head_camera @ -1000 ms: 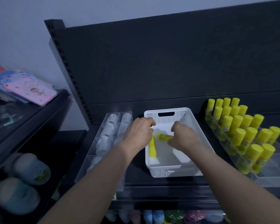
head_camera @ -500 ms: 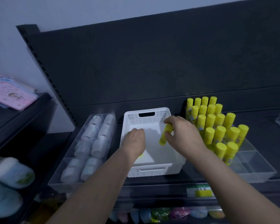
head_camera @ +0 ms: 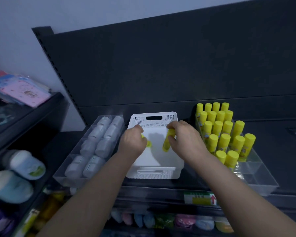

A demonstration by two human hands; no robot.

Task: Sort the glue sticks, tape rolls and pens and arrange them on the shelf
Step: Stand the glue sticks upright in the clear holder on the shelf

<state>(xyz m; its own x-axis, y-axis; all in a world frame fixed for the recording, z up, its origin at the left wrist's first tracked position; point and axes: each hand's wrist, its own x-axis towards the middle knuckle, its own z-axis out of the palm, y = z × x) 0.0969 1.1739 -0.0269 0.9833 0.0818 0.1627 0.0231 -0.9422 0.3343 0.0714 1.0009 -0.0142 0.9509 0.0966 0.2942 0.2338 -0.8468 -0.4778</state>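
Lifted off the basket (head_camera: 154, 124) floor since a second ago, one glue stick (head_camera: 148, 144) is clutched in the left hand (head_camera: 132, 142), another stick (head_camera: 167, 140) in the right hand (head_camera: 186, 141). Stick tray (head_camera: 256, 176) sits at the basket's 3 o'clock, tape tray (head_camera: 67, 181) at 9.

White perforated plastic basket (head_camera: 154, 121) (matt); clear glossy plastic tray (head_camera: 256, 175); smooth yellow glue sticks (head_camera: 224, 130).

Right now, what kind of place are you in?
Probably a stationery shop: dark display shelves, rows of yellow glue sticks standing in a clear tray, tape rolls in another, and a label on the shelf edge.
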